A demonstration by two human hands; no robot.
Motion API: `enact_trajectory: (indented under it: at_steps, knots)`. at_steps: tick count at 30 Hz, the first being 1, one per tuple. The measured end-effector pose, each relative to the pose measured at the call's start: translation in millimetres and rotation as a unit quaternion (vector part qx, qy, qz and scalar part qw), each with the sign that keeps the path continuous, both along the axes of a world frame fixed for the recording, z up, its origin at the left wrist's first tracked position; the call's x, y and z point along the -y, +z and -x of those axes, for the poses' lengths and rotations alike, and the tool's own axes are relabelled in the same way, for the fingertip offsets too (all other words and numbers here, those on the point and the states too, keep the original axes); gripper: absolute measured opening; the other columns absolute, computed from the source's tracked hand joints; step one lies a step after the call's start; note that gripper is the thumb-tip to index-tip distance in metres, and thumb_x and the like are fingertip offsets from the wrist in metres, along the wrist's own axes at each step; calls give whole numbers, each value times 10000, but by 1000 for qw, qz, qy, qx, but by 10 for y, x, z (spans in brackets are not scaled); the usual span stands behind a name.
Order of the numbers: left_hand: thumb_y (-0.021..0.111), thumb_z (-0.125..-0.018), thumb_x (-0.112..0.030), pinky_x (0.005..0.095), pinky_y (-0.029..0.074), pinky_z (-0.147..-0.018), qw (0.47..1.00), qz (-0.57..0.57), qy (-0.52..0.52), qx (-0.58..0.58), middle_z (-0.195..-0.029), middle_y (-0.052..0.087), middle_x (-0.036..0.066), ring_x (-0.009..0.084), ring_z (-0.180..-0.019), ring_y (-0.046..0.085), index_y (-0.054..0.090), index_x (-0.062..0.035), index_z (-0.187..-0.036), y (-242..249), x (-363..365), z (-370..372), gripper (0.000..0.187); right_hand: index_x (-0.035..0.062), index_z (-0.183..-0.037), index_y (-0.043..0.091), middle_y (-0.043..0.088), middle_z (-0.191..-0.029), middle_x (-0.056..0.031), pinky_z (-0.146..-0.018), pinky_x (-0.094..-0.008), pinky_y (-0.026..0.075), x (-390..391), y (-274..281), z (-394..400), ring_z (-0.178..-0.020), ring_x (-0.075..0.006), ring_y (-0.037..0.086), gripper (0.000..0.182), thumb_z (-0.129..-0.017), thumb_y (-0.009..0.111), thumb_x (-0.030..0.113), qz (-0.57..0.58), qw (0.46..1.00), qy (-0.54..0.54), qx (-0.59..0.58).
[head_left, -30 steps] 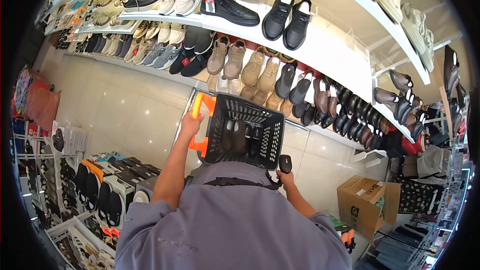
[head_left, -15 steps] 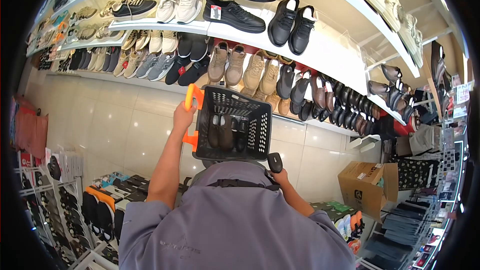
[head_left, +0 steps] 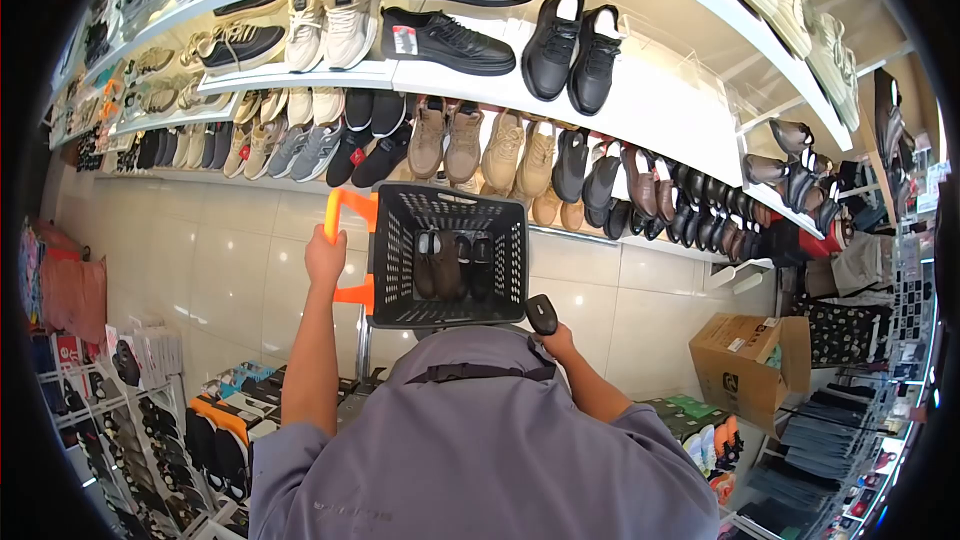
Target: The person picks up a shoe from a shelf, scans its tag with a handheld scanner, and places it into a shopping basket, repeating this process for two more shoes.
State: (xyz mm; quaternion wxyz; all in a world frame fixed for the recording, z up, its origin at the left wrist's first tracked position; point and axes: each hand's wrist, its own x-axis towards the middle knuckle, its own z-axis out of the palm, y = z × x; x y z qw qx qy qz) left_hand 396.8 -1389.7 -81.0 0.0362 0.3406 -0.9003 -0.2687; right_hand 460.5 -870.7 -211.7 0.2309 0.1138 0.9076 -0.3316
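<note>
My left hand (head_left: 325,260) is closed around the orange handle (head_left: 340,210) at the left side of a black shopping basket (head_left: 376,255). The basket has perforated walls, and its open top faces me. Brown shoes (head_left: 447,270) and black shoes (head_left: 482,268) lie inside it. To the right of the basket, my right hand (head_left: 561,342) is closed on a black rounded object (head_left: 541,314) with a small pale mark. That object stands close to the basket's lower right corner; I cannot tell its kind.
Shelves of shoes run along the far side, with black shoes (head_left: 552,45) on the white shelf (head_left: 660,105) and boots (head_left: 427,140) below. Tiled floor (head_left: 220,270) lies before them. A cardboard box (head_left: 735,365) stands at right, and black slippers (head_left: 215,450) at lower left.
The basket, with my left hand on its handle, has shifted left and slightly down in view. My right hand and the black object have moved slightly left and up.
</note>
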Motion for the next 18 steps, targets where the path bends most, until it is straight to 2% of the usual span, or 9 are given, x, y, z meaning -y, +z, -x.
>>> enact_trajectory:
  at_steps: [2, 5, 7, 9, 11, 13, 14, 16, 18]
  knots:
    - [656, -836, -315, 484, 499, -756, 1000, 13, 18, 16, -906, 673, 219, 410, -873, 643, 570, -43, -1063, 80, -80, 27, 364, 27, -889, 686, 703, -775, -124, -673, -348, 533, -13, 23, 101, -707, -234, 682, 366, -632, 808, 258, 29, 998, -20, 44]
    - [680, -819, -295, 464, 487, -799, 998, 26, 51, -22, -933, 659, 204, 384, -914, 624, 566, -44, -1093, 142, -162, 12, 389, 29, -897, 686, 703, -780, -123, -679, -348, 533, -108, 4, 212, -708, -236, 680, 377, -628, 808, 264, 28, 998, -24, 44]
    - [701, -801, -230, 445, 462, -850, 973, 192, 12, -130, -946, 633, 171, 350, -945, 585, 561, -48, -1117, 120, -202, 23, 390, 29, -902, 685, 705, -798, -131, -695, -353, 535, -193, -19, 263, -720, -246, 681, 372, -632, 799, 257, 47, 996, -49, 59]
    - [704, -805, -204, 434, 469, -831, 956, 237, -21, -171, -937, 624, 159, 336, -922, 583, 571, -41, -1101, 244, -355, 185, 363, 51, -958, 701, 710, -908, -157, -791, -382, 521, -288, -42, 318, -876, -306, 677, 438, -603, 800, 288, 52, 990, -72, 113]
    - [707, -808, -178, 423, 475, -812, 936, 278, -52, -211, -927, 616, 147, 321, -898, 580, 581, -33, -1085, 382, -588, 435, 337, 52, -970, 699, 708, -936, -161, -811, -385, 518, -373, -52, 367, -905, -310, 672, 442, -604, 801, 278, 64, 988, -83, 116]
    - [680, -828, -129, 397, 477, -805, 959, 131, -124, -218, -932, 626, 138, 295, -897, 590, 614, -23, -1019, 519, -817, 815, 228, 52, -985, 697, 705, -965, -165, -832, -386, 515, -448, -49, 424, -935, -312, 667, 445, -609, 801, 266, 64, 986, -82, 128]
    - [666, -855, -117, 330, 482, -754, 955, 78, -132, -253, -874, 635, 95, 209, -824, 604, 632, -14, -951, 736, -1082, 1036, 145, 54, -996, 694, 704, -975, -166, -840, -384, 516, -487, -59, 454, -947, -309, 667, 445, -613, 799, 254, 72, 984, -91, 133]
    - [682, -849, -151, 314, 489, -693, 960, -62, -127, -241, -837, 648, 93, 187, -735, 613, 634, -19, -955, 944, -1482, 1478, 176, 54, -997, 693, 703, -975, -167, -840, -383, 516, -577, -175, 512, -949, -306, 666, 447, -611, 800, 252, 74, 984, -91, 130]
    - [676, -861, -199, 298, 491, -648, 952, -57, -187, -237, -762, 659, 89, 164, -662, 612, 655, -15, -923, 1076, -1818, 1905, 196, 51, -997, 688, 704, -946, -168, -824, -385, 520, -666, -290, 555, -920, -307, 672, 452, -606, 802, 248, 79, 985, -97, 120]
